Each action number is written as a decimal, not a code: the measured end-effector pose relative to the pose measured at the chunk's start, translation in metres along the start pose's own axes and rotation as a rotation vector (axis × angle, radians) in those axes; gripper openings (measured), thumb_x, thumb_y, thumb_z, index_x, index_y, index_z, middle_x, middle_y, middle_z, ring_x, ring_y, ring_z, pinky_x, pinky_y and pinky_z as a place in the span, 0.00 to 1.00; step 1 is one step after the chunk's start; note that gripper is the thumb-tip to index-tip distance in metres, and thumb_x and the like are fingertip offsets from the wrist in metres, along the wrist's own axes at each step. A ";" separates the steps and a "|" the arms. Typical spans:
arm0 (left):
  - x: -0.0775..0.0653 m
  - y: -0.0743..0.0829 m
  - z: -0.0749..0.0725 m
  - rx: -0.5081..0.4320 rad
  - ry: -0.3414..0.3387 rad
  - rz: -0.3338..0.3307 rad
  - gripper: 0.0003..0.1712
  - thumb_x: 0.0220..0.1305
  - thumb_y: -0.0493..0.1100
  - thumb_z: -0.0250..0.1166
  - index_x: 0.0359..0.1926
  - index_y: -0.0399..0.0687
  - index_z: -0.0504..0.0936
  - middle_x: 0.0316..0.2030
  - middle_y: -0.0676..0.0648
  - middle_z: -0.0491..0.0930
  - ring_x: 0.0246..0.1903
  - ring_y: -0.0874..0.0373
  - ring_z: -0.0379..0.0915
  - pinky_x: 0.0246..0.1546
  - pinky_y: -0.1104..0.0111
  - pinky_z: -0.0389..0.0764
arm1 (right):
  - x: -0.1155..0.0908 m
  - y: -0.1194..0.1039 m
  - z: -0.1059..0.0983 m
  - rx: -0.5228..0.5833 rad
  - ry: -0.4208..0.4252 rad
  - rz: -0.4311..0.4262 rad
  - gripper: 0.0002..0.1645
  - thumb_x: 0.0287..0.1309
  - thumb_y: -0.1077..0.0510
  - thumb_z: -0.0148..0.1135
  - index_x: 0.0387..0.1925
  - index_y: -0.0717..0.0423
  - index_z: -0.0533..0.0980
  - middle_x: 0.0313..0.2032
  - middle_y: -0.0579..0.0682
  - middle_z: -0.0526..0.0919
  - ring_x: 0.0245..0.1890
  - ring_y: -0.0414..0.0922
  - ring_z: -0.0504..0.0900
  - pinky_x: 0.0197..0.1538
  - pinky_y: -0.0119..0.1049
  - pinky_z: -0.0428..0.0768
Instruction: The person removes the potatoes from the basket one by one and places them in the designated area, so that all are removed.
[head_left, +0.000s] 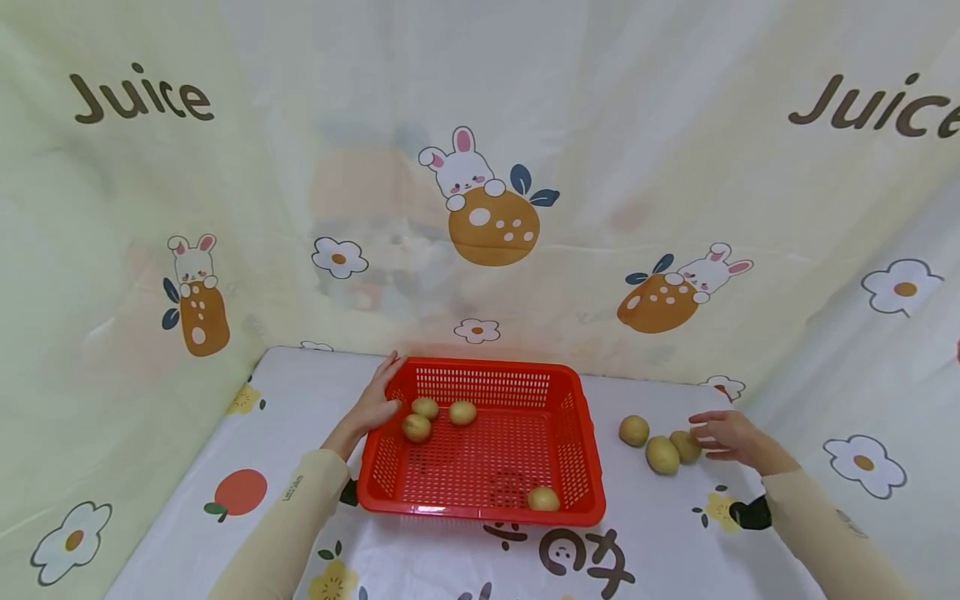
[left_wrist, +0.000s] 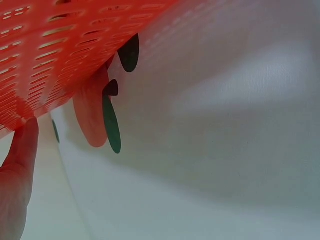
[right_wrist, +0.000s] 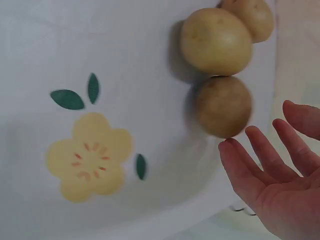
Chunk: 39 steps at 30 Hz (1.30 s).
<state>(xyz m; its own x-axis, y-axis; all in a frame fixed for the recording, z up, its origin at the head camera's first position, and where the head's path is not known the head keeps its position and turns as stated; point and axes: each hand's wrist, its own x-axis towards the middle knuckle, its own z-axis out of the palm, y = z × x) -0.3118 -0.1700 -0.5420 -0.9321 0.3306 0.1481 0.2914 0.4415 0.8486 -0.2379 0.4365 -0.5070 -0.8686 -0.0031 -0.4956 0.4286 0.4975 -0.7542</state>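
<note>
A red plastic basket [head_left: 480,512] with slotted walls sits on the table. My left hand [head_left: 372,404] holds its left rim, thumb over the edge and fingers along the outside; a finger meets the slotted wall [left_wrist: 45,60] in the left wrist view. Inside the basket, three potatoes [head_left: 462,412] lie towards the back left and one potato [head_left: 543,499] at the front right. On the table to the right are three more potatoes, including a large one [head_left: 663,456] and a browner one [right_wrist: 224,106]. My right hand [head_left: 731,437] is spread beside the browner potato, its fingertips very near or touching it.
A pale cloth [head_left: 660,533] printed with flowers and fruit covers the table. Behind and at both sides hang cream curtains [head_left: 390,308] with rabbit and fruit prints, close to the table's back edge.
</note>
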 end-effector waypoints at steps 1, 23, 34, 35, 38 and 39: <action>0.000 0.000 0.000 0.001 0.000 0.002 0.49 0.46 0.24 0.52 0.75 0.35 0.55 0.76 0.33 0.41 0.73 0.35 0.39 0.66 0.41 0.55 | -0.002 -0.007 -0.001 -0.021 -0.004 -0.013 0.30 0.69 0.61 0.51 0.64 0.78 0.60 0.57 0.74 0.74 0.55 0.67 0.75 0.54 0.54 0.78; 0.002 -0.004 0.001 0.009 0.002 -0.021 0.51 0.45 0.24 0.52 0.75 0.39 0.55 0.76 0.35 0.41 0.74 0.37 0.40 0.66 0.41 0.56 | -0.019 -0.136 0.070 -0.152 -0.350 -0.304 0.30 0.71 0.56 0.53 0.68 0.67 0.64 0.60 0.65 0.75 0.55 0.59 0.80 0.52 0.54 0.79; 0.001 -0.004 0.002 -0.001 0.006 -0.013 0.49 0.46 0.24 0.52 0.75 0.38 0.56 0.76 0.34 0.42 0.74 0.36 0.40 0.66 0.42 0.57 | -0.012 -0.156 0.119 -0.166 -0.398 -0.269 0.27 0.63 0.59 0.61 0.62 0.64 0.73 0.58 0.65 0.77 0.53 0.60 0.81 0.50 0.51 0.81; 0.001 -0.004 0.002 -0.001 0.006 -0.014 0.49 0.46 0.24 0.52 0.75 0.38 0.56 0.76 0.34 0.42 0.74 0.36 0.40 0.66 0.42 0.57 | -0.012 -0.157 0.122 -0.173 -0.396 -0.265 0.26 0.63 0.59 0.61 0.61 0.63 0.73 0.57 0.65 0.77 0.53 0.60 0.81 0.50 0.51 0.81; 0.001 -0.004 0.001 -0.003 0.003 -0.012 0.50 0.46 0.24 0.52 0.75 0.38 0.56 0.76 0.34 0.41 0.74 0.36 0.40 0.65 0.41 0.57 | -0.013 -0.161 0.129 -0.202 -0.385 -0.262 0.26 0.62 0.59 0.62 0.60 0.63 0.74 0.56 0.62 0.79 0.52 0.60 0.81 0.50 0.51 0.81; 0.001 -0.003 0.000 -0.003 0.004 -0.012 0.50 0.46 0.24 0.52 0.75 0.39 0.56 0.76 0.34 0.41 0.74 0.36 0.40 0.65 0.42 0.57 | -0.013 -0.163 0.130 -0.213 -0.379 -0.261 0.26 0.61 0.59 0.62 0.60 0.63 0.74 0.55 0.61 0.80 0.51 0.59 0.82 0.50 0.51 0.81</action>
<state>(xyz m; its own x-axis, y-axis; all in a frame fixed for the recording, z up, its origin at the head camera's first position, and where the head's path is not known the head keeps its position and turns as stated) -0.3138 -0.1708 -0.5449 -0.9362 0.3223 0.1400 0.2798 0.4427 0.8519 -0.2637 0.2422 -0.4334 -0.7717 -0.4461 -0.4534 0.1144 0.6038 -0.7889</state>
